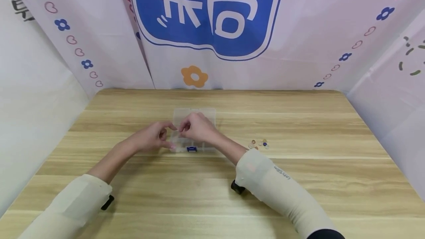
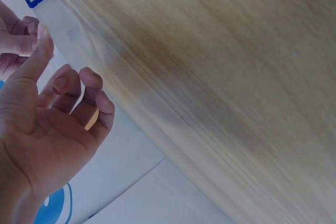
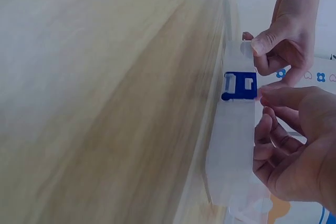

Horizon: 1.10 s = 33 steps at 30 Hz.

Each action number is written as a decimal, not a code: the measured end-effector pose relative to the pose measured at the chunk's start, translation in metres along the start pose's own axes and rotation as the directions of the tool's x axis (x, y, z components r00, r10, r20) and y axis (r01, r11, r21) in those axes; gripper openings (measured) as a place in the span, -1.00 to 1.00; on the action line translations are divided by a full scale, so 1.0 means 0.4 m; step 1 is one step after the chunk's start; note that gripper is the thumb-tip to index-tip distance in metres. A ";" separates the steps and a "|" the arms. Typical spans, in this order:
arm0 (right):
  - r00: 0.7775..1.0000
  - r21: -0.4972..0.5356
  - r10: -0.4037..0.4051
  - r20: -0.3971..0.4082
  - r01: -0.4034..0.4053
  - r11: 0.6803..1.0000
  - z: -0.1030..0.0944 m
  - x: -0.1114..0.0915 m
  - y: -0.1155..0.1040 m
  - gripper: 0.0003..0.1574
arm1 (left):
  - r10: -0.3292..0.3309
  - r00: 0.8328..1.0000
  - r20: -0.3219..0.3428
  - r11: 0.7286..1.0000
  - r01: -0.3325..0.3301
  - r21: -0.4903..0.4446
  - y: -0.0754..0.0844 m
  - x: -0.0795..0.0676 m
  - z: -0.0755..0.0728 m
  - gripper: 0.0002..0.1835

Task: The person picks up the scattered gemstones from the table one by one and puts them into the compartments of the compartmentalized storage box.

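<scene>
Soft, pale sleeves [image 1: 66, 205] with wrinkled cloth and loose ends lie nearest the head camera, the right one marked with dark lettering and running into a black band at the bottom edge. Beyond them, a smooth table [image 1: 186, 191] shows long yellow-brown wood grain. On it sits a box [image 3: 231, 140] of thin, cloudy-clear plastic, rectangular, with flat walls, dividers and a glossy blue latch [image 1: 191, 149] on its front.

Box and hands meet at its left half. The left hand [image 1: 151, 137] is at that end, its thumb against the front corner and its forefinger reaching toward the right fingertips; thumb and forefinger stand well apart, and the other fingers curve loosely around a bare palm. The right hand [image 1: 199, 126] is above the box, wrist bent, thumb and forefinger drawn together just behind the latch; whether anything is pinched there I cannot tell.

Small roundish bits [image 1: 264, 144], some clear, others blue, brown or yellowish, lie scattered to the right of the box, near the right forearm. Creased white cloth [image 1: 299, 47] hangs behind, printed with flowers and hearts.
</scene>
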State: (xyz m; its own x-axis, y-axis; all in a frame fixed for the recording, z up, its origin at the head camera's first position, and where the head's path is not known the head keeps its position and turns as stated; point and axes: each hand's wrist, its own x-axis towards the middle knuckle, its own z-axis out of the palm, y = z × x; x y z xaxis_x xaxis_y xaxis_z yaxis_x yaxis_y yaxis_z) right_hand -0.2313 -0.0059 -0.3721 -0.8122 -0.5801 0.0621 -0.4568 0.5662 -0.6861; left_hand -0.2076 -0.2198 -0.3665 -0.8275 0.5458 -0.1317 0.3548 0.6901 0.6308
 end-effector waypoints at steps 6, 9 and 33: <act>1.000 0.010 0.001 0.006 -0.001 1.000 -0.022 -0.016 0.011 -0.89 | -0.010 1.000 0.000 1.000 0.010 0.014 -0.001 0.000 -0.001 -0.38; 1.000 0.038 0.002 0.005 -0.002 0.999 -0.034 -0.026 0.018 -0.86 | -0.022 1.000 0.006 1.000 0.022 0.017 -0.001 0.001 -0.002 -0.37; 0.998 0.113 -0.013 -0.058 0.020 0.993 -0.148 -0.118 0.118 -0.80 | -0.024 0.999 0.021 0.999 0.024 0.021 0.001 0.001 -0.002 -0.31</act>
State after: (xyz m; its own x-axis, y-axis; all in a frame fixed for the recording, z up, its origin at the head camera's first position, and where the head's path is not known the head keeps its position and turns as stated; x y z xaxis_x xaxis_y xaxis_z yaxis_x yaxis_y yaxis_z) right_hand -0.2358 0.0830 -0.3644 -0.8258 -0.5525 0.1134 -0.4288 0.4844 -0.7625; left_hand -0.2080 -0.2196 -0.3657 -0.8267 0.5386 -0.1628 0.3439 0.7127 0.6115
